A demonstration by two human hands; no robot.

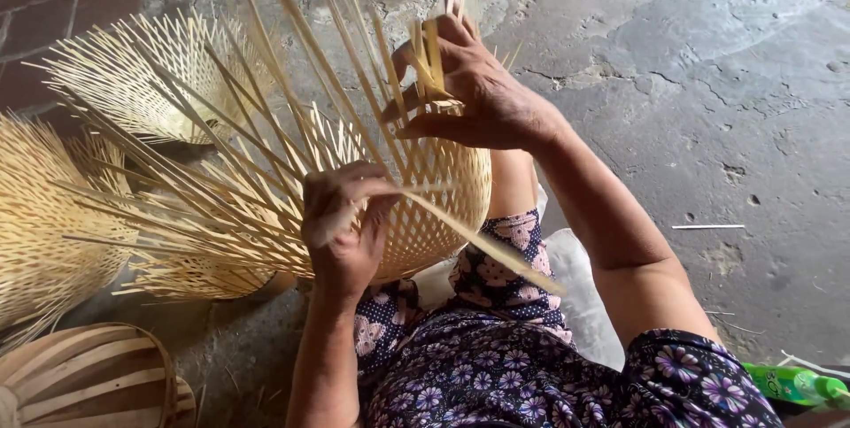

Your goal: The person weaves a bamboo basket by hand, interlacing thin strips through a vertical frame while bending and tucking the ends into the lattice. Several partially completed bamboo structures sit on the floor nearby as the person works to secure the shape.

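The left hand (341, 224) pinches 1 strip (478, 238) of the basket (434, 215); the right hand (469, 92) grips upright strips (429, 56).

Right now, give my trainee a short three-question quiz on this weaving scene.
1. True or false: the right hand pinches upright bamboo strips at the rim of the half-woven basket.
2. What does the left hand grip?
A. a knife
B. a flat bamboo strip
C. a green bottle
3. Which side of the picture holds the other unfinished baskets?

Key:
1. True.
2. B: the flat bamboo strip runs from that hand, slanting down to the right over the floral clothing.
3. The left side; the green bottle lies at the lower right on the concrete floor.
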